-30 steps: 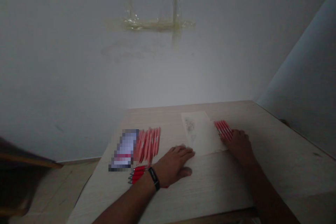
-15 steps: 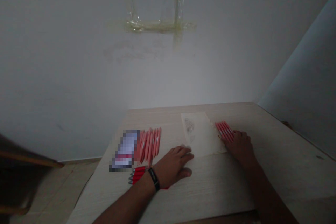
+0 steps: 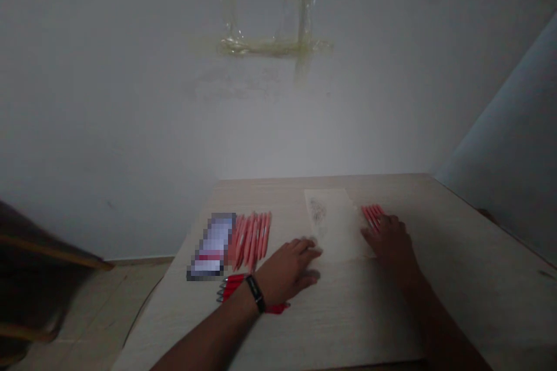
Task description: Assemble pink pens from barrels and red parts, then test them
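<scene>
Both grips lie open and empty on the desk [image 3: 348, 324]: the left hand [image 3: 289, 272] touches the near left corner of the paper [image 3: 335, 226], and the right hand [image 3: 389, 249] covers pink pens [image 3: 372, 216] just right of it. More pens [image 3: 251, 242] lie left of the paper.

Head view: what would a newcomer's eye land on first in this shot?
The row of pink pens stands out on the pale wooden table, beside a pixelated packet. The left hand rests near the paper sheet, its wrist beside red pens; the right hand sits by more pink pens. Yellowed tape marks the wall above.
</scene>
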`<state>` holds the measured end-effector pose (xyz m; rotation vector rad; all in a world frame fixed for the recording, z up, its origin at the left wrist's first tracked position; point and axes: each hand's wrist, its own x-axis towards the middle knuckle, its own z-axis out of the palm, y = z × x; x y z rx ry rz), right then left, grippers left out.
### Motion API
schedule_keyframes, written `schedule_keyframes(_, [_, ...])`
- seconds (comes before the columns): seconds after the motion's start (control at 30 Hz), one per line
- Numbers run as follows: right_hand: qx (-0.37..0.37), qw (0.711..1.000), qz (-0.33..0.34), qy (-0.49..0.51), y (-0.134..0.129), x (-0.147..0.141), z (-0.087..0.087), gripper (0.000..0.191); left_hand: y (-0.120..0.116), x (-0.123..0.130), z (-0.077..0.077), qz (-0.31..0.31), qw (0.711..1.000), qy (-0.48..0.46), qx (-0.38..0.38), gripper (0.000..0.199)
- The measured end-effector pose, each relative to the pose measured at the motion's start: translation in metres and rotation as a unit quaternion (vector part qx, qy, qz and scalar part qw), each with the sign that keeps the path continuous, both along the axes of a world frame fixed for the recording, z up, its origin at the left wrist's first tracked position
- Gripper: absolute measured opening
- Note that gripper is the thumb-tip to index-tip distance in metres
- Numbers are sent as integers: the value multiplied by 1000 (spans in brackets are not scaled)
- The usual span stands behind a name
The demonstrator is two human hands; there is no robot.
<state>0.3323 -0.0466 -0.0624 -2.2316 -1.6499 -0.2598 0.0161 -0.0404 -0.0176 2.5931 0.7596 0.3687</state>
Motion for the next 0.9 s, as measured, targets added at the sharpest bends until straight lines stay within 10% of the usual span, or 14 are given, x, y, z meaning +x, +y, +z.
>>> schedule_keyframes(0.4, [24,923,376,76,43,-98,44,31,18,-20,3,161,986,-19,-24,28])
schedule_keyframes(0.9, [42,883,380,274,47,-98,6,8,42,-42,-19,303,940,61,143,38])
